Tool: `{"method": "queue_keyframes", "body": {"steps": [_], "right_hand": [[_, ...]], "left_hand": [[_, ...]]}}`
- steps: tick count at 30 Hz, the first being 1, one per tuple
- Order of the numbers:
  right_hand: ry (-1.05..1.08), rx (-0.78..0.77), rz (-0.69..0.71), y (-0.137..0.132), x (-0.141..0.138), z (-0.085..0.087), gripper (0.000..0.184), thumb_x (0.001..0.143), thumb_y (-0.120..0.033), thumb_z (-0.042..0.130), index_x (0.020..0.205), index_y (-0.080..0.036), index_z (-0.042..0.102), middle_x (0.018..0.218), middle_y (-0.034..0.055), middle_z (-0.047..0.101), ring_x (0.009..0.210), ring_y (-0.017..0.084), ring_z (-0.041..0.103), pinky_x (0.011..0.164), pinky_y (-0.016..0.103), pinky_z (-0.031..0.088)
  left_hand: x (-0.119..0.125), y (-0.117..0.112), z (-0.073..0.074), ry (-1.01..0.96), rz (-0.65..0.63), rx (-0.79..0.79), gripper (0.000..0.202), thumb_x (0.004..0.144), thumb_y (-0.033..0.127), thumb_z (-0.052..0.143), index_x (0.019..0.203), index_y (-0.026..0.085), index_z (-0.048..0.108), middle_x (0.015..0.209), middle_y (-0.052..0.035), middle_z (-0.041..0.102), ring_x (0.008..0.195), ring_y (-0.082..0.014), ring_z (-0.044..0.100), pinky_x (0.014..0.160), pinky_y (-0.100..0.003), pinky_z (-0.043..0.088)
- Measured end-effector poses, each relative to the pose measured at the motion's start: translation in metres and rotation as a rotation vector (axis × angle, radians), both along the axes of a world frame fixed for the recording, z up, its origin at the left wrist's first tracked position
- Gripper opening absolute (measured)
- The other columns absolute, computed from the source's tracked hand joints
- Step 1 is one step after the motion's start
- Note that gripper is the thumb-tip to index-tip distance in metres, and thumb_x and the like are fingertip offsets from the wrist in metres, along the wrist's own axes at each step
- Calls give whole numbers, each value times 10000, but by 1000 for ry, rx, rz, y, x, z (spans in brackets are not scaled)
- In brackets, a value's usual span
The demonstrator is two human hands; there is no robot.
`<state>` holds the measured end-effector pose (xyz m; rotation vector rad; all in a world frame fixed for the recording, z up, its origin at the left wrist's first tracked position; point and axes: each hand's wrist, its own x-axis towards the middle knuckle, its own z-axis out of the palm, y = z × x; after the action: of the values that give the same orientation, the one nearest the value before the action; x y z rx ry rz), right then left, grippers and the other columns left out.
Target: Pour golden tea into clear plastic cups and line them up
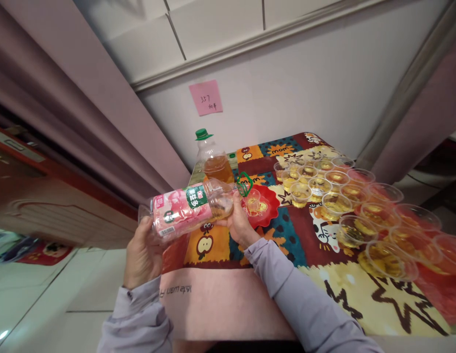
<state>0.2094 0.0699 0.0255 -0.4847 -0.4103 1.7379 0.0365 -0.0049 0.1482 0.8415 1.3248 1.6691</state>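
A large clear juice bottle [183, 208] with a pink and green label lies tilted nearly sideways in both hands, its uncapped mouth with a green ring handle pointing right. My left hand [143, 250] is closed around its base. Near the neck, my right hand [238, 220] grips it from below. Some pale liquid shows inside toward the neck. Just beyond the mouth, a clear plastic cup [252, 200] sits on a red scalloped plate [268, 203]. Whether liquid is flowing into the cup I cannot tell.
Another bottle [216, 164], green-capped and partly full of amber liquid, stands behind. Several clear cups [338, 203] of yellow liquid crowd the table's right side. A patterned cloth [286, 235] covers the table. A pink note [205, 98] is on the wall; a wooden door [62, 196] stands left.
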Motion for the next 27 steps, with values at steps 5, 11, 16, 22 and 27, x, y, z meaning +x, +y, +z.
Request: {"method": "queue_keyframes", "body": {"steps": [5, 11, 16, 22, 27], "right_hand": [[-7, -17, -18, -2, 0, 3, 666, 1060, -842, 439, 1278, -285, 732, 1232, 78, 858, 996, 248, 840, 773, 442, 735], [-4, -26, -13, -1, 0, 3, 656, 1061, -840, 437, 1273, -286, 717, 1231, 74, 856, 995, 244, 841, 774, 444, 734], [-4, -20, -8, -1, -1, 4, 667, 1076, -825, 418, 1283, -272, 728, 1291, 92, 843, 1033, 252, 838, 777, 440, 734], [4, -50, -25, -2, -2, 5, 645, 1061, -831, 460, 1280, -278, 710, 1225, 81, 857, 986, 247, 842, 790, 463, 734], [12, -43, -26, -2, -2, 6, 647, 1059, -833, 461, 1278, -279, 717, 1233, 84, 857, 1008, 248, 842, 814, 465, 732]], "left_hand": [[-1, -1, 0, 2, -6, -5, 427, 770, 481, 919, 1100, 219, 845, 1065, -65, 878, 894, -311, 834, 644, -372, 722], [-2, -1, 1, 11, -32, 8, 436, 775, 499, 917, 1097, 211, 855, 1072, -68, 878, 889, -281, 827, 657, -339, 717], [-2, -2, 3, 18, -14, 2, 441, 749, 517, 936, 1072, 226, 860, 1032, -42, 875, 864, -265, 816, 651, -344, 721], [-4, -2, 2, 23, -3, -3, 478, 721, 523, 962, 1096, 247, 853, 1069, -23, 873, 883, -268, 816, 644, -353, 722], [-4, -2, 3, 18, 2, -13, 471, 730, 530, 949, 1067, 218, 848, 1021, -41, 873, 843, -279, 820, 644, -364, 722]]}}
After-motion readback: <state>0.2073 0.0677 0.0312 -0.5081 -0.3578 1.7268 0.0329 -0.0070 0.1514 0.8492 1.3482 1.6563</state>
